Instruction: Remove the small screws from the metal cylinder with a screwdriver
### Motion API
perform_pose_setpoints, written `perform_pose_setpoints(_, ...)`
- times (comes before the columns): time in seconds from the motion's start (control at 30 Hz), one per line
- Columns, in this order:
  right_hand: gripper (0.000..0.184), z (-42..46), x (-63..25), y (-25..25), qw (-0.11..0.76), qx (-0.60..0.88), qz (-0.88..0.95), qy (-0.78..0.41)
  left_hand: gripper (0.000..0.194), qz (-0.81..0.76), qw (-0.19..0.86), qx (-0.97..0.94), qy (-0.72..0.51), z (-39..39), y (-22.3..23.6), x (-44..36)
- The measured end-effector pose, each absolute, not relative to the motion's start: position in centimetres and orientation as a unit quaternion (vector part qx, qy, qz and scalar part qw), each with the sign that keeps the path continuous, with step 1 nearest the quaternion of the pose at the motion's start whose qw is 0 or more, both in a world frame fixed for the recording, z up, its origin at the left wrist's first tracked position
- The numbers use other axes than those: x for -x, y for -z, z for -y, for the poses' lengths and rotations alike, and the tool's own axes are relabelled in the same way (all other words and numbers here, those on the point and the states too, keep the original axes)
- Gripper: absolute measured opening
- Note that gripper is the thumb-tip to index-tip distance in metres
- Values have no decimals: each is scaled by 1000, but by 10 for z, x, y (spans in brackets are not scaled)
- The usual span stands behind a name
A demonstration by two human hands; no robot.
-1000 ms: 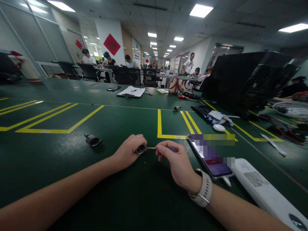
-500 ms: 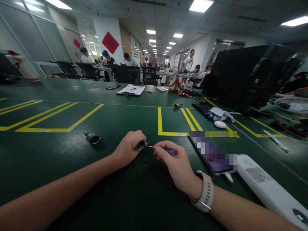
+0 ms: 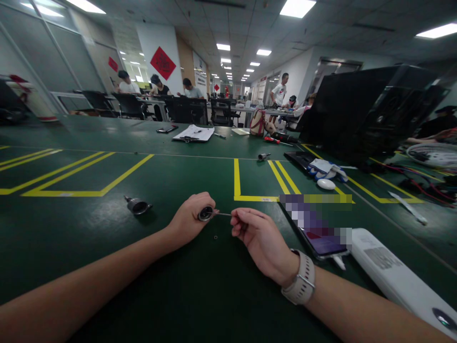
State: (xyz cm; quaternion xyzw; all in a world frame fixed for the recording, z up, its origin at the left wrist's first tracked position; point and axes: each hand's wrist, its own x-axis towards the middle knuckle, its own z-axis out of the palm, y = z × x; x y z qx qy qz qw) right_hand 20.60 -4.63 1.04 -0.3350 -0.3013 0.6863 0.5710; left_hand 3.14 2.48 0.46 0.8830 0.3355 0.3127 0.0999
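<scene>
My left hand [image 3: 191, 216] is closed around a dark metal cup-shaped part [image 3: 205, 213], its round opening facing me. My right hand [image 3: 259, 238] grips a screwdriver [image 3: 224, 214]; its thin shank points left to the side of the cup, and the purple handle is mostly hidden in my palm. Whether the tip touches the cup, I cannot tell. A tiny ring-like piece, perhaps a nut [image 3: 215, 237], lies on the green table [image 3: 171, 295] just below the shank. Left of my hands rests a similar metal cup part [image 3: 138, 206] with a stub at its back.
To the right lie a phone [image 3: 326, 238] with a cable, a white power bank [image 3: 392, 276], a white mouse-like object [image 3: 326, 184] and gloves [image 3: 326, 169]. Farther back are another metal part [image 3: 263, 156], a clipboard [image 3: 193, 133], a red screwdriver [image 3: 273, 140] and a big black case [image 3: 357, 109].
My right hand has turned, its palm side now showing more and covering the purple handle. The cup in my left hand has shifted slightly left and up.
</scene>
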Motion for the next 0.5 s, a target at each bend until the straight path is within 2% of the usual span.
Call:
perform_pose_setpoints(0.13, 9, 51, -205, -11, 577, 382, 402, -599, 16, -349, 77, -885, -296, -24, -5, -31)
perform_pose_setpoints(0.23, 12, 56, -205, -11, 538, 437, 521, -499, 14, -347, 46, -895, -277, -24, -5, -31)
perform_pose_setpoints(0.3, 13, 57, -205, -11, 517, 450, 553, -474, 13, -339, 33, -901, -269, -23, -4, -30)
perform_pose_setpoints(0.37, 12, 56, -206, -12, 523, 443, 532, -497, 12, -332, 33, -904, -266, -23, -3, -30)
perform_pose_setpoints(0.5, 8, 50, -207, -16, 556, 389, 403, -614, 14, -329, 53, -900, -280, -24, -4, -30)
